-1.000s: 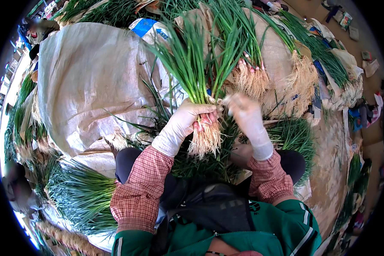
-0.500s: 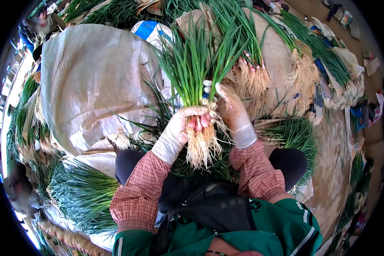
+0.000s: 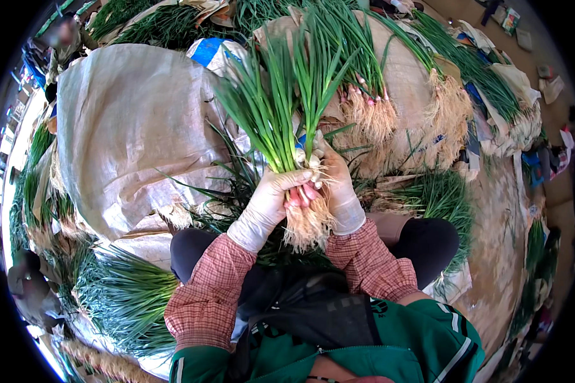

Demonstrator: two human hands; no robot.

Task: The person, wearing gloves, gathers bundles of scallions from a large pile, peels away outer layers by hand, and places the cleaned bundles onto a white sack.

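In front of my knees, my left hand (image 3: 273, 198), in a pale glove, is wrapped round the lower stems of a bunch of spring onions (image 3: 255, 121). Its thumb lies across the front. Pink bulbs and a beard of pale roots hang below the grip, with the long green leaves fanned upward and away from me. My right hand (image 3: 340, 185), gloved too, closes on the bunch's right side, where small white bulbs (image 3: 317, 156) and thin roots show at its fingers. Part of these fingers is hidden behind the stems.
A large pale sack sheet (image 3: 140, 134) covers a mound at the left. Bundles of spring onions with roots (image 3: 370, 112) lie on sacking at the back right. More green piles flank my left knee (image 3: 128, 293) and right knee (image 3: 444, 204). People sit at the far left.
My right hand has come in leftward against the bunch, and its fingers have closed on the stems. The leaves now lean more to the left.
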